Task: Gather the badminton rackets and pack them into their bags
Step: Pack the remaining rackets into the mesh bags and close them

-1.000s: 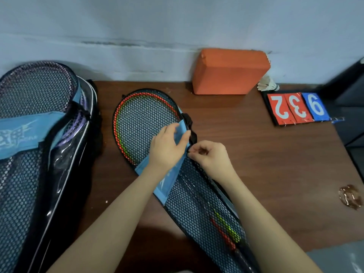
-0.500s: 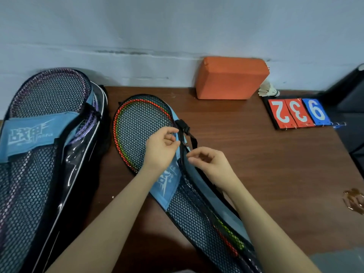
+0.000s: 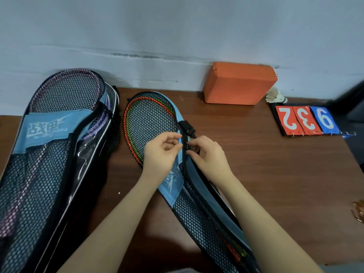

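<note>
1. Left bag (image 3: 49, 174), purple racket inside, lies packed on the table (image 3: 275, 174).
2. Centre bag (image 3: 197, 213) holds the red racket (image 3: 149, 123); closing appears to be underway.
3. Left hand (image 3: 159, 154), half curled, pinches the bag edge.
4. Right hand (image 3: 208, 156), fingertips closed, seems to grip the zipper pull (image 3: 187, 147); next, draw it along the seam.

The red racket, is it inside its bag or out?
Inside. The red racket shows through the mesh bag on the table. Both hands pinch the bag's zip edge.
</note>
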A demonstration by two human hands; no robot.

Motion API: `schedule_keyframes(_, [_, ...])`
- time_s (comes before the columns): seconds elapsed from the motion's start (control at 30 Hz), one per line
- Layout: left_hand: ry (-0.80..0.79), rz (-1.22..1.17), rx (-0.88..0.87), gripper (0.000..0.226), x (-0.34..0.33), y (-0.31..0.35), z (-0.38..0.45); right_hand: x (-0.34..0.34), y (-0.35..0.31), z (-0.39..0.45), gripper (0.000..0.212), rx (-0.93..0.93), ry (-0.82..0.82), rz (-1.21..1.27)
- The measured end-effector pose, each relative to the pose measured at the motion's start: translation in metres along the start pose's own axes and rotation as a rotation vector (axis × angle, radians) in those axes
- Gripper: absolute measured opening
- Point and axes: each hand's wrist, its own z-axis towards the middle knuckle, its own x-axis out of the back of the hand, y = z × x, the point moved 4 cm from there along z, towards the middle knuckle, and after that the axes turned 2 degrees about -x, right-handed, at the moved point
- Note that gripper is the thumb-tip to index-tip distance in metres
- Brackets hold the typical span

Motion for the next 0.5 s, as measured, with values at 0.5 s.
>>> schedule_keyframes(0.5, [0.166,-0.052,0.164,0.017,-0.005,0.003,0.021,0.005,0.004,0.004,0.006,0.255,0.040,-0.318])
